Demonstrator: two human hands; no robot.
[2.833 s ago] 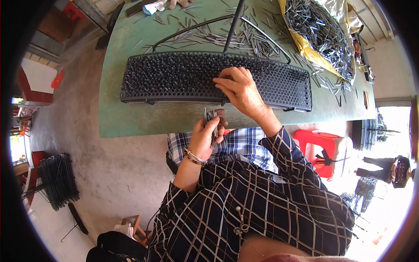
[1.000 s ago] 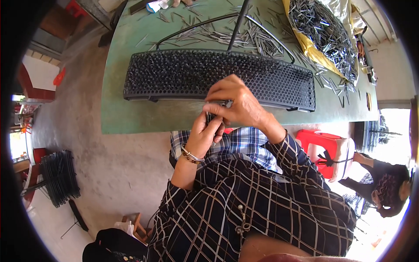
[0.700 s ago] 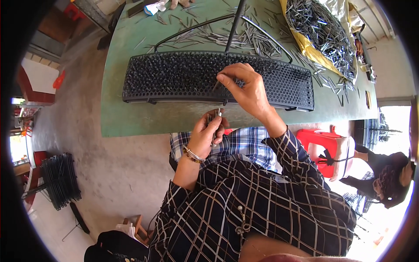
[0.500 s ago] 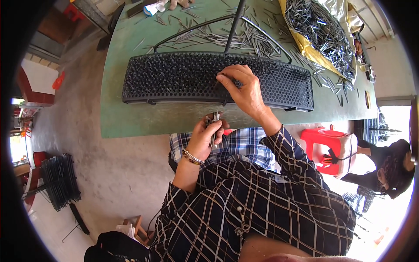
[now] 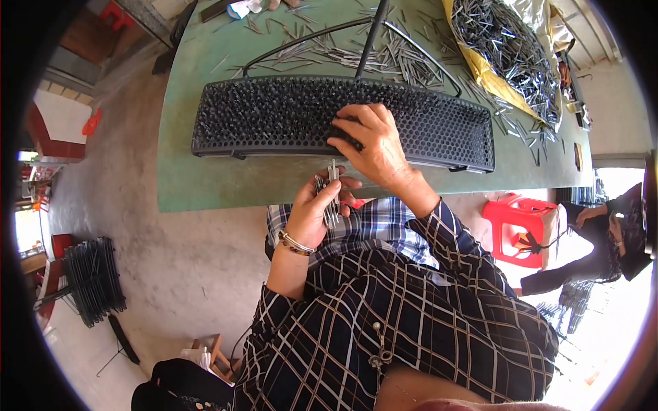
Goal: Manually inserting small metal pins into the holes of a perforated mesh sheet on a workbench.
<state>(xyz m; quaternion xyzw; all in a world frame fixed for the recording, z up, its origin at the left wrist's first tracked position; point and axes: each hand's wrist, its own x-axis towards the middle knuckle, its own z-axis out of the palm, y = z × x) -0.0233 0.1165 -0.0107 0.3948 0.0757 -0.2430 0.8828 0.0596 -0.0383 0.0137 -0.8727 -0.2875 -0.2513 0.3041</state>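
Observation:
My left hand [image 5: 314, 209] is closed round a small bundle of slim silver metal pins [image 5: 334, 195], just below the near edge of the long black perforated tray [image 5: 449, 130]. The tray is full of small round holes; many on its left and middle hold upright dark pins, while the right part shows bare holes. Over the tray's middle, my right hand [image 5: 373, 145] has its fingers bent down among the holes, thumb and index finger close together. Whatever those fingertips hold is hidden.
A black metal tube frame [image 5: 298, 42] rises behind the tray. Loose pins [image 5: 404, 58] lie scattered on the green table [image 5: 205, 185]. A yellow-edged sack [image 5: 504, 48] of pins lies at the far right. Beyond the table stand a red stool [image 5: 514, 229] and a person in dark clothes [image 5: 610, 240].
My right hand has shifted slightly left and down over the tray, its fingers bending further. My left hand has turned a little, showing more of the pins. The person at right has moved.

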